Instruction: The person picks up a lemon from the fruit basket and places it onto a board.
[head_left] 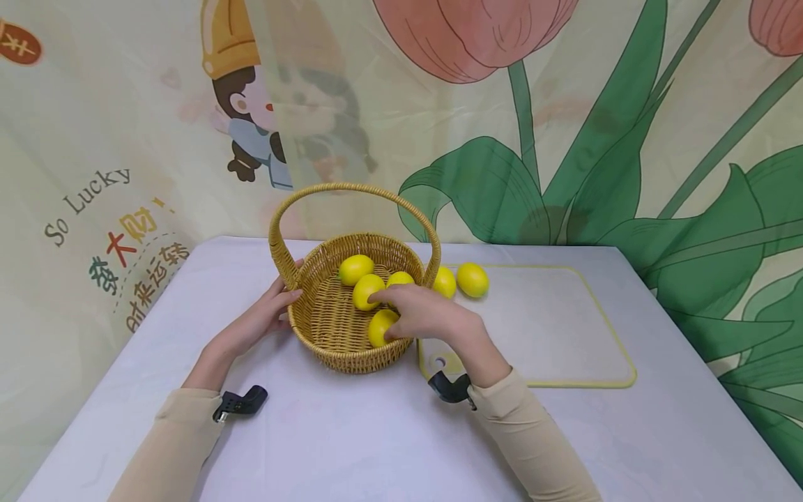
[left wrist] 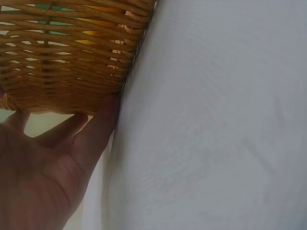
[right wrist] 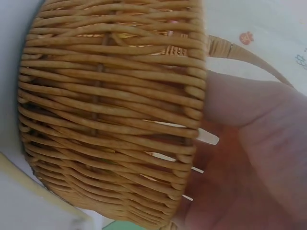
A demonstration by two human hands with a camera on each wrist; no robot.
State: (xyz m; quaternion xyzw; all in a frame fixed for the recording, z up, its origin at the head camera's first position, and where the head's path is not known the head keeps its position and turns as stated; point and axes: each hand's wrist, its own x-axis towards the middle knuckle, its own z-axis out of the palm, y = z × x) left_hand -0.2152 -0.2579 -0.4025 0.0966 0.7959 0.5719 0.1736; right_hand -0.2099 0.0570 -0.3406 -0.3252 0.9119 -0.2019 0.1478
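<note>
A round wicker basket (head_left: 339, 359) with a tall arched handle stands upright, with several yellow lemons (head_left: 356, 270) inside. My left hand (head_left: 266, 314) rests against the left outer side of the basket, its fingers extended along the weave in the left wrist view. My right hand (head_left: 429, 314) reaches over the right rim into the basket. Its thumb touches the front lemon (head_left: 380, 326), and its index finger lies at the lemon behind (head_left: 366, 293). The right hand's other fingers are hidden, so whether it grips a lemon is unclear.
A pale cutting board (head_left: 539, 328) with a yellow-green edge lies right of the basket. Two more lemons (head_left: 472, 280) sit at its far left corner. A white cloth (head_left: 326, 439) covers the table, and a printed curtain (head_left: 477, 139) hangs behind.
</note>
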